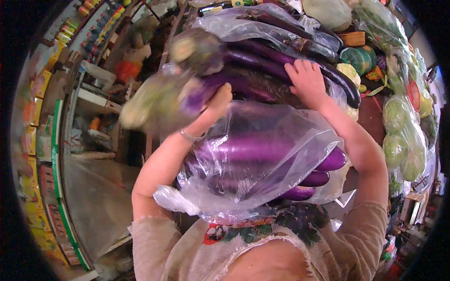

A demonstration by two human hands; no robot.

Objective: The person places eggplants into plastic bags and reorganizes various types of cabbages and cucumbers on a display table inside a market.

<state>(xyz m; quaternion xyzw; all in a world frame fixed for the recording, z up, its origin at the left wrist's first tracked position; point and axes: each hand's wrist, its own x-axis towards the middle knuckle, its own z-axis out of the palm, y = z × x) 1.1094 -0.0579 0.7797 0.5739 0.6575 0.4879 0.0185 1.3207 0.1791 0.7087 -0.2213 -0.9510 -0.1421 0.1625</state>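
My left hand [220, 100], with a bangle at the wrist, is closed around the stem side of a blurred purple eggplant [197, 96]. Blurred stem ends, pale green and brownish, lie beside it to the left. My right hand [306, 79] rests with spread fingers on long purple eggplants [262, 65]; whether it grips one cannot be told. Nearer my body, a clear plastic bag [260, 123] covers several thick purple eggplants [256, 149], whose rounded tips stick out at the right. Farther off, darker eggplants [277, 24] lie partly under another clear plastic bag [225, 26].
To the right are a cauliflower [348, 75], a green squash [358, 59], a small orange basket [352, 38] and bagged round green vegetables [404, 140]. A large pale gourd [327, 13] and a glass bottle [214, 8] lie at the far side. Shelves of packaged goods [35, 140] line the left.
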